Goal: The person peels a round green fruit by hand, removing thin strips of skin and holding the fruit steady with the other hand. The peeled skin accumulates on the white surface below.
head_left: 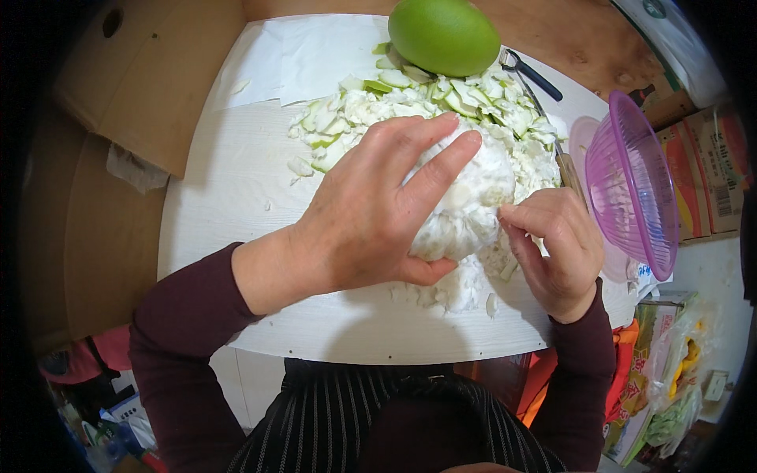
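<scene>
A peeled pomelo, covered in white pith, is steadied by my left hand, whose fingers spread over its top and left side. At its right side, my right hand pinches a bit of the pith between thumb and forefinger. Green and white rind pieces lie heaped behind and around the fruit. A whole green pomelo rests at the back of the heap. Right of it lies a peeler with a black handle. A knife with a wooden handle lies partly hidden behind my right hand.
A purple ribbed plastic basket stands tilted at the table's right edge. White paper sheets lie at the back left. Cardboard boxes rise along the left side. Pith scraps lie on the white table near its front.
</scene>
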### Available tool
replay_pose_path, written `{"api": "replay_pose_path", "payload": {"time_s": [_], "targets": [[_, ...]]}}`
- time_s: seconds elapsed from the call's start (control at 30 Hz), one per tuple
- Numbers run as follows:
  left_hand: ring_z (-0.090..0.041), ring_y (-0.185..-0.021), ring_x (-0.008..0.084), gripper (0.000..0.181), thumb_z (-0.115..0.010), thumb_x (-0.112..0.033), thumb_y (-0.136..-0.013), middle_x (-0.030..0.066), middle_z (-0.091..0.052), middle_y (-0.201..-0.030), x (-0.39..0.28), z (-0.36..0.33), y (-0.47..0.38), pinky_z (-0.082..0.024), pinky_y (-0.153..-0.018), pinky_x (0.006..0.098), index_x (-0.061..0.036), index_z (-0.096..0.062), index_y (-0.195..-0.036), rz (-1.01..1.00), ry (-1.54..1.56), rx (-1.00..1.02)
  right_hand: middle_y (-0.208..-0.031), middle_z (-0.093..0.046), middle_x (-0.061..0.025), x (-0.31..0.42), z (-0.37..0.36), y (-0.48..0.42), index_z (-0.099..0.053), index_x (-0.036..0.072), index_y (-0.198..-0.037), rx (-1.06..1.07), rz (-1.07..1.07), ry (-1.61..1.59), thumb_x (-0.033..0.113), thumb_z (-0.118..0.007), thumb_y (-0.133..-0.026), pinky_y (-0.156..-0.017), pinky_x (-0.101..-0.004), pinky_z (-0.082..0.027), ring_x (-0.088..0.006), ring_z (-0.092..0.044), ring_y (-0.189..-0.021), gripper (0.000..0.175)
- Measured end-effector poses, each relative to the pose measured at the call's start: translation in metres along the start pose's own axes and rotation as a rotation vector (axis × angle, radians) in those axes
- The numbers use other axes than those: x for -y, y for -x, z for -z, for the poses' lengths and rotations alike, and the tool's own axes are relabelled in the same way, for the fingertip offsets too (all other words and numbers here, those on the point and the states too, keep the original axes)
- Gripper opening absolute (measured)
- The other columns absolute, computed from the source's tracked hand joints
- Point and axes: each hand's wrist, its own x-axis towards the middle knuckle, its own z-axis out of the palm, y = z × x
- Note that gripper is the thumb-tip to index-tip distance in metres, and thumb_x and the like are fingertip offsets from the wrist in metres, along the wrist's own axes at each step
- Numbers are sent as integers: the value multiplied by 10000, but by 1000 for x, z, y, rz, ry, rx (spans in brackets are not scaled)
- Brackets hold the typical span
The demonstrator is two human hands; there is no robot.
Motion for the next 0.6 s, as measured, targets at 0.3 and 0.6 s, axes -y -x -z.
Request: {"api": "replay_pose_path", "payload": {"time_s": [0.3, 0.6], "targets": [[-509, -1282, 392, 1086, -975, -295, -565, 196, -479, -1462, 0, 1, -1, -534, -1047, 474, -18, -498, -1501, 5, 2, 1, -865, -670, -101, -3, 5, -1, -731, 27, -1021, 75, -72, -95, -97, -803, -699, -687, -374, -532, -284, -667, -793, 353], [-510, -1279, 391, 1099, -976, -302, -577, 199, -476, -1467, 1, 0, 0, -534, -1052, 478, -24, -483, -1518, 8, -5, 15, -913, -670, -89, -4, -6, 5, -754, 33, -1060, -43, 10, -8, -91, -801, -688, -665, -360, -540, -270, -671, -794, 394]]}}
